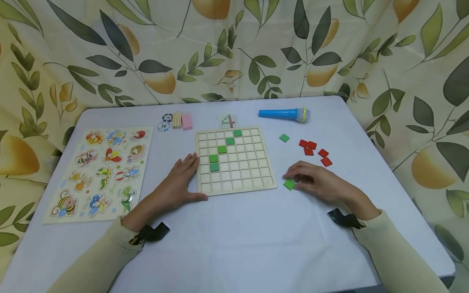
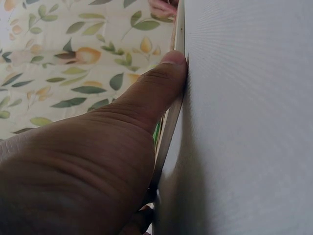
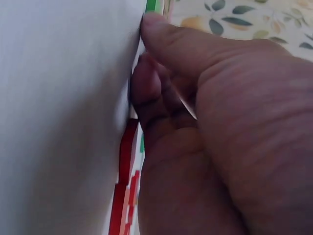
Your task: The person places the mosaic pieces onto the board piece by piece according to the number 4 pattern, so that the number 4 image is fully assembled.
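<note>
A wooden grid board (image 1: 239, 190) lies on the white table, with several green tiles (image 1: 222, 149) set in its squares in a stepped diagonal. My left hand (image 1: 179, 179) rests against the board's left edge, fingers and thumb extended. In the left wrist view the thumb (image 2: 159, 83) lies along the board's side. To the right of the board, my right hand (image 1: 318, 181) pinches a loose green tile (image 1: 289, 184) between thumb and index finger, low over the tabletop. Its other fingers are curled. Another green tile (image 1: 284, 138) lies farther back, near several red tiles (image 1: 308, 151).
A small pattern card (image 1: 228, 121) lies behind the board. At the back right is a blue toy microphone (image 1: 280, 114). Round chips (image 1: 164, 125), a striped block (image 1: 176, 121) and a pink block (image 1: 187, 121) sit back left. An insect puzzle sheet (image 1: 86, 171) covers the left side.
</note>
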Tool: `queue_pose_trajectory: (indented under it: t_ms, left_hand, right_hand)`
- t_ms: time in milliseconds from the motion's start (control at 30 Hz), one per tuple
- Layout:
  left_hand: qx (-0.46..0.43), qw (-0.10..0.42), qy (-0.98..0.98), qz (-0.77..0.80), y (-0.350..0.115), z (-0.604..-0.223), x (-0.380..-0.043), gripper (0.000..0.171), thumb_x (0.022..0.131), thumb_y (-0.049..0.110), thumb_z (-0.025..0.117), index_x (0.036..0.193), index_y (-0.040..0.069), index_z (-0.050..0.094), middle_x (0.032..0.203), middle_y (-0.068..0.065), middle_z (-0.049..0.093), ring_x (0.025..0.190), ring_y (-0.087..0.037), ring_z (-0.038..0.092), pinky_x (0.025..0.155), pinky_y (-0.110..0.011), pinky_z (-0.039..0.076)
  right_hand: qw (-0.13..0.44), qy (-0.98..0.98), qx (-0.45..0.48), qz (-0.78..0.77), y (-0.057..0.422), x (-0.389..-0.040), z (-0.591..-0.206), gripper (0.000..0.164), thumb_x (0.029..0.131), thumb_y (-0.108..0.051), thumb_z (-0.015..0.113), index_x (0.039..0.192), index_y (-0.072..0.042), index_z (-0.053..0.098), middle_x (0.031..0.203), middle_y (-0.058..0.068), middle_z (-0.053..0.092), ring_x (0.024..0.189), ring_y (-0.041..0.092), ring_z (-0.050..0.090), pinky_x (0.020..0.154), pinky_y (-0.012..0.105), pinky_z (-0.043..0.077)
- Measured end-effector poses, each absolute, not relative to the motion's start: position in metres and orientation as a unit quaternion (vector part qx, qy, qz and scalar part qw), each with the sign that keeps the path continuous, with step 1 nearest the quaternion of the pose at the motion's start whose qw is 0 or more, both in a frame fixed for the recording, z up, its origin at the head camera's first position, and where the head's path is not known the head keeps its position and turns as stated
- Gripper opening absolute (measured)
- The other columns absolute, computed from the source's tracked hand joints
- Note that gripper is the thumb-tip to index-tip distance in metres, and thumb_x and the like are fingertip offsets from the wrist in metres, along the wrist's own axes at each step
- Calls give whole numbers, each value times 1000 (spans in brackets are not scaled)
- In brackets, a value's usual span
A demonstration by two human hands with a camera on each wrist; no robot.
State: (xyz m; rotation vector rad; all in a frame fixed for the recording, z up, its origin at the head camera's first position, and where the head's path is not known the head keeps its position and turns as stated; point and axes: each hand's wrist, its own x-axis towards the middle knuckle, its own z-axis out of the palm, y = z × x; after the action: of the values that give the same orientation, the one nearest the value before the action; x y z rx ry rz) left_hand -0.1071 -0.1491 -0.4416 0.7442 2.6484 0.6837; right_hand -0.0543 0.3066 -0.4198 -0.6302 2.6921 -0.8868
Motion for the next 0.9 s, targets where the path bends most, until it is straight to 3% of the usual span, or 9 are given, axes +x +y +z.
queue_pose_trajectory:
  t_ms: [233,400,667,900]
  left_hand:
    - [255,149,925,239,-151,-443,-110,127,80,56,90,171,6,17,182,-8,7,171,-28,3,141,-50,4]
    - [259,146,925,236,-150,-446,-110,127,81,58,89,171,6,17,182,-8,8,171,-27,3,141,-49,5]
    - [263,144,925,235,-150,-445,-110,128,80,59,89,171,5,16,182,-9,8,171,-29,4,141,-50,5]
    - [268,142,924,234,-151,-446,-111,128,81,60,88,171,5,15,182,-9,8,171,-28,3,141,-49,5]
  right_hand:
    - [108,934,-195,-279,296,-57,-419,34,95,-9,80,123,-27,73,125,-8,67,109,11,61,89,13,57]
    - [66,940,-192,-274,286,-57,-410,35,94,-10,82,124,-25,70,115,-10,68,96,8,61,79,17,57]
    - [19,925,-259,-277,237,-73,-377,33,89,-8,86,118,-19,73,113,-5,72,95,8,64,75,20,61]
    - [28,906,-328,-265,187,-105,-373,21,91,-13,85,108,-20,75,115,-4,71,96,11,63,73,23,61]
